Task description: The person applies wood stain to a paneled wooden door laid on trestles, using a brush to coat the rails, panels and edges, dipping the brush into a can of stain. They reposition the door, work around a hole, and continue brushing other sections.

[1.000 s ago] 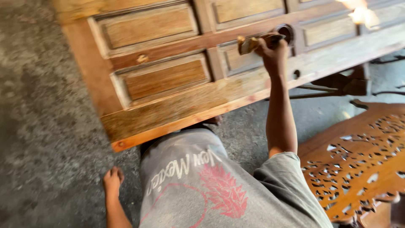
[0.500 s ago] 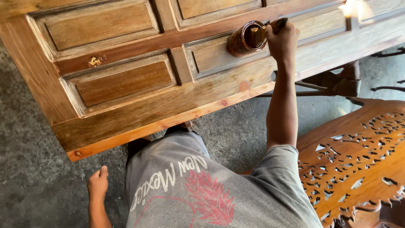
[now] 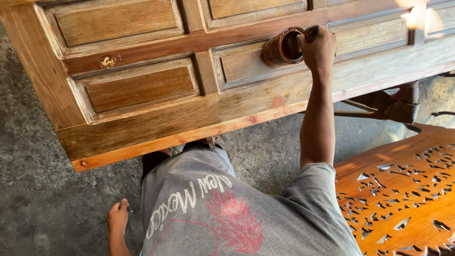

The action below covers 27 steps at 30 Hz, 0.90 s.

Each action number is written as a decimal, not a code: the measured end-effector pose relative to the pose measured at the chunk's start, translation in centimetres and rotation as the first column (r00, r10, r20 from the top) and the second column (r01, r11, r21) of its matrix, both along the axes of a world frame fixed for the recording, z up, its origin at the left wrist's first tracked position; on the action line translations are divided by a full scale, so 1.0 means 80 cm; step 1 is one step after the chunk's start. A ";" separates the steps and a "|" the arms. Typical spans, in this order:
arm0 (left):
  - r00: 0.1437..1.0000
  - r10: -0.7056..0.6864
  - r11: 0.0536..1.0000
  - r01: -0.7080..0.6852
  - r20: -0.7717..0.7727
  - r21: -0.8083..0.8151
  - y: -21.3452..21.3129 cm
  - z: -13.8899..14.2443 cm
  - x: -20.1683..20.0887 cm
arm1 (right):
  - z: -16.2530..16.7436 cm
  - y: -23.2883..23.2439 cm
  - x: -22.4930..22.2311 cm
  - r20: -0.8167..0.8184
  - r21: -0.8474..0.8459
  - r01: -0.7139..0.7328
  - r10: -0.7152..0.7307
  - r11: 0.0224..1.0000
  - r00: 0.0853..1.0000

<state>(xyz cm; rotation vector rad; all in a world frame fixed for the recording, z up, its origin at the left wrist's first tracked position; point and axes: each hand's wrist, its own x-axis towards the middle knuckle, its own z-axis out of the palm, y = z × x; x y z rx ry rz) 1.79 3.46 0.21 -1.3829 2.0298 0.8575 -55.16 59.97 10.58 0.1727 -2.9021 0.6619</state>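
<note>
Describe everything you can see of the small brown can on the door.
The can is round, brown and stain-crusted, its open mouth dark inside and tipped toward the camera. It sits over a recessed panel of the wooden door. The right hand grips its rim side, with a dark handle tip poking above the fingers.

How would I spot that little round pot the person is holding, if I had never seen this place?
Find the big panelled wooden door lying flat across the top. Above its right-hand panels, the right hand grips a small brown tin. It is the only round, stained container there, with a dark open mouth.
</note>
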 end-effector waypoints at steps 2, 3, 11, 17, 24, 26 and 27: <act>0.998 0.051 0.999 -0.051 0.031 0.011 0.002 0.000 0.002 | 0.002 -0.002 0.001 0.024 -0.007 0.008 -0.008 1.000 1.000; 0.996 0.075 0.997 -0.076 0.039 0.017 0.003 -0.001 0.001 | 0.003 -0.003 0.001 0.062 -0.014 0.026 -0.025 1.000 0.998; 0.998 -0.039 0.999 0.037 -0.053 -0.033 0.005 -0.015 -0.027 | 0.003 0.003 -0.001 0.111 -0.051 0.014 -0.008 0.999 0.994; 0.987 -0.085 0.995 0.078 -0.136 -0.058 -0.004 -0.015 -0.032 | -0.006 0.013 0.000 0.044 -0.024 -0.038 0.039 0.999 0.998; 0.994 -0.076 0.997 0.074 -0.083 -0.033 -0.025 -0.011 -0.016 | -0.013 0.016 0.009 0.028 -0.052 -0.003 0.004 0.999 1.000; 0.992 -0.078 0.997 0.076 -0.094 -0.024 -0.037 -0.008 -0.014 | -0.001 0.020 0.016 0.037 -0.094 0.020 -0.017 0.995 0.999; 0.992 -0.070 0.998 0.068 -0.103 -0.014 -0.044 -0.006 -0.013 | 0.009 0.022 0.021 0.086 -0.102 0.052 -0.043 0.993 0.995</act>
